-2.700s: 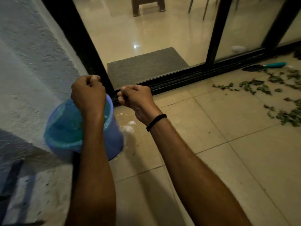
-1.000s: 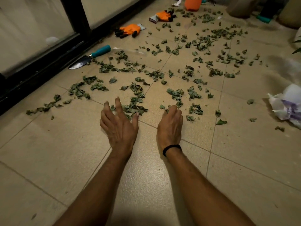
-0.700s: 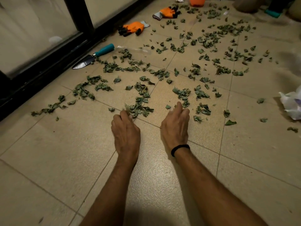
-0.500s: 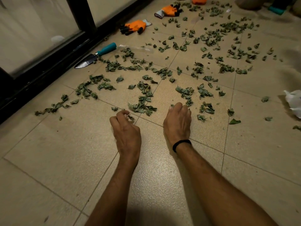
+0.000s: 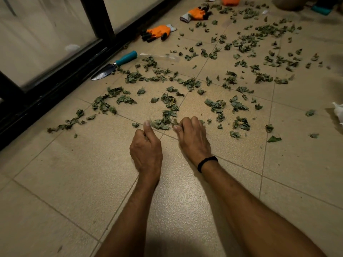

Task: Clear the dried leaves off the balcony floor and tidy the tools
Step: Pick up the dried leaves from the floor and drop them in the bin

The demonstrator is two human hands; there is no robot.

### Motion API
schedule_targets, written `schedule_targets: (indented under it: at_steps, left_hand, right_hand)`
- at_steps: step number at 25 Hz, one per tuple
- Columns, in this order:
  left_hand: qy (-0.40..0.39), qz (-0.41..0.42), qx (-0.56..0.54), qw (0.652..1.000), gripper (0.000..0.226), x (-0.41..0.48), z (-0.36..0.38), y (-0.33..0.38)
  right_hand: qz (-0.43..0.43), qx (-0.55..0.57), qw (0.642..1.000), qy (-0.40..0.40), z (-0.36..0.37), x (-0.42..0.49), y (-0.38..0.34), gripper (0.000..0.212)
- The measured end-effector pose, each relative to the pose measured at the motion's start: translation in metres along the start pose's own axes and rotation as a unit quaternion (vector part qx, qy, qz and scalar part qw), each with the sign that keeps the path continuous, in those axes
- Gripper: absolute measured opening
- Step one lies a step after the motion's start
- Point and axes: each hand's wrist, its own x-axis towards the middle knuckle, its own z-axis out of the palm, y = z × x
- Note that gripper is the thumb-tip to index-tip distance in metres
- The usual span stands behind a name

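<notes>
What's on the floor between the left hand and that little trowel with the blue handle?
Only scattered dried leaves on the tiled floor lie between the left hand and the trowel, as the head view shows.

I'm looking down at a beige tiled floor with thin grout lines. Dried leaves, green and curled, are scattered across the middle and far tiles in loose clumps. A hand trowel with a teal handle lies just beside the black sliding-door track, blade pointing toward me. Near its handle I see a clear plastic wrapper lying flat. Farther along are two orange work gloves with dark fingertips, apart from each other. Crumpled white paper sits at the right edge.
</notes>
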Motion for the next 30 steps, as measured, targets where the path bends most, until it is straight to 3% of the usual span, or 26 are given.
schedule_targets:
  at_steps: [5,8,10,15,17,20,25,27,30]
  left_hand:
    - [0.017,0.034,0.008,0.999,0.033,0.004,0.003,-0.01]
    - [0.012,0.027,0.012,0.999,0.026,0.003,0.004,-0.011]
    - [0.014,0.021,0.006,1.0,0.022,0.004,0.004,-0.01]
    - [0.018,0.002,-0.004,1.0,0.016,0.004,0.002,-0.012]
    - [0.02,0.01,-0.02,1.0,0.006,0.003,0.001,-0.01]
    - [0.019,0.018,-0.022,0.999,0.025,0.003,-0.001,-0.004]
    - [0.001,0.027,-0.031,0.999,0.029,0.003,-0.001,-0.003]
    - [0.0,0.022,-0.016,1.0,0.04,0.006,-0.003,-0.003]
    - [-0.01,0.035,0.057,0.998,0.031,0.021,-0.005,-0.011]
  right_hand:
    - [0.059,0.178,0.981,0.042,-0.008,-0.003,0.001,0.013]
    - [0.09,0.229,0.968,0.054,-0.005,0.001,-0.001,0.002]
    - [0.095,0.234,0.965,0.07,-0.002,0.002,-0.007,0.009]
    - [0.071,0.174,0.981,0.05,-0.002,0.003,-0.022,0.041]
    - [0.06,0.127,0.989,0.045,0.004,0.002,-0.024,0.036]
    - [0.021,0.06,0.997,0.049,0.016,-0.003,-0.028,0.024]
    - [-0.024,-0.052,0.998,-0.008,0.017,0.001,-0.029,0.045]
    - [-0.04,-0.072,0.997,-0.007,0.018,0.002,-0.028,0.033]
    - [-0.036,-0.048,0.998,0.021,0.02,0.0,-0.032,0.021]
